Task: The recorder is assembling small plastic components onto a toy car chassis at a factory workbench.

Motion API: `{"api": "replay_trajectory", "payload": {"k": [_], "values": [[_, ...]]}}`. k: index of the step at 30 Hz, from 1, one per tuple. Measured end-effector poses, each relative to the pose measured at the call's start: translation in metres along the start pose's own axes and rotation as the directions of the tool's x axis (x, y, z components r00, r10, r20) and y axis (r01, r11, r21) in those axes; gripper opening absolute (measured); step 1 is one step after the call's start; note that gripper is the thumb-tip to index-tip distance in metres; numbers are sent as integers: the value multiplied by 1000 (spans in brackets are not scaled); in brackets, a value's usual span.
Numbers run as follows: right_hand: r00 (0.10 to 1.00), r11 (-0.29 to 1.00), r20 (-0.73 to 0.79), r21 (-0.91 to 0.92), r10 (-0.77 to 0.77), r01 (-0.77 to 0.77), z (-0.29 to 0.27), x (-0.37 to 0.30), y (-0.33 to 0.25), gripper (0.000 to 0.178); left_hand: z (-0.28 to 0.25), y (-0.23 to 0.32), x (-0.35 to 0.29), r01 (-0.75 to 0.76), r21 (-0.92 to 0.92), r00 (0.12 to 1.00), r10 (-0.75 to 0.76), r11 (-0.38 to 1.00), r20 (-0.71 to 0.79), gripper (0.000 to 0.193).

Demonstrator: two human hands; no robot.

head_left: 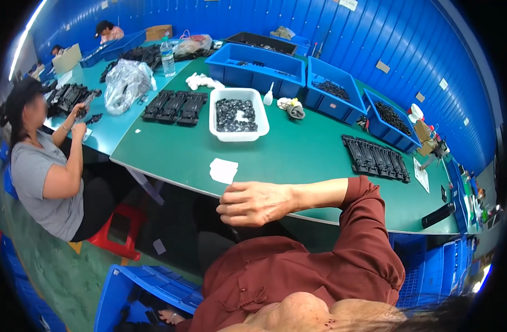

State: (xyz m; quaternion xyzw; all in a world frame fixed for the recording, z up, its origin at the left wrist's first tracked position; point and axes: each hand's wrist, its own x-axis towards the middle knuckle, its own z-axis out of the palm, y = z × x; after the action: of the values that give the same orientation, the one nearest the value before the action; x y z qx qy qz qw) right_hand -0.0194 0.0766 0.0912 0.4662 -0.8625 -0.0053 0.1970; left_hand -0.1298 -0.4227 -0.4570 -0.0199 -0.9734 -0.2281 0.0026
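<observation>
My right hand (253,203) is over the table's front edge, its fingers curled in. Whatever they hold, if anything, is hidden beneath them. Just beyond it lies a white piece of paper (223,170). At the lower left my left hand (171,317) reaches down into a blue crate (112,282) and is beside black plastic parts (152,316) there. Its fingers are small and partly hidden, so their grip is unclear. A white tub (212,119) of small dark parts stands farther back on the green table (298,160).
Black moulded trays lie left (176,108) and right (377,159). Blue bins (253,77) of black parts line the back, near a small white bottle (268,95). A black cylinder (438,216) lies at right. A co-worker (48,166) sits at left by a red stool (120,229).
</observation>
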Motion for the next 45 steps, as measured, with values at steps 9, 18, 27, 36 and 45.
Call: {"api": "replay_trajectory", "payload": {"k": [9, 18, 27, 36, 45], "values": [[997, 998, -80, 58, 6, -1, 6, -25, 25, 28, -81, 123, 7, -129, -199, 962, 74, 971, -263, 83], [992, 968, -125, 252, 20, 12, 15, -43, 41, 32, -234, 279, -46, -270, -300, 856, 85, 915, -509, 92], [925, 596, -118, 792, 362, -132, 37, -37, 23, 42, -306, 356, -83, -425, -377, 733, 69, 823, -677, 102], [701, 364, -124, 909, 703, -204, 18, -48, 26, 34, -258, 549, -43, -908, -153, 409, 739, 391, -536, 99], [714, 226, 41, 935, 699, -275, -6, -113, 37, 33, -264, 602, -19, 115, -993, 622, 779, 9, 79, 95]]}}
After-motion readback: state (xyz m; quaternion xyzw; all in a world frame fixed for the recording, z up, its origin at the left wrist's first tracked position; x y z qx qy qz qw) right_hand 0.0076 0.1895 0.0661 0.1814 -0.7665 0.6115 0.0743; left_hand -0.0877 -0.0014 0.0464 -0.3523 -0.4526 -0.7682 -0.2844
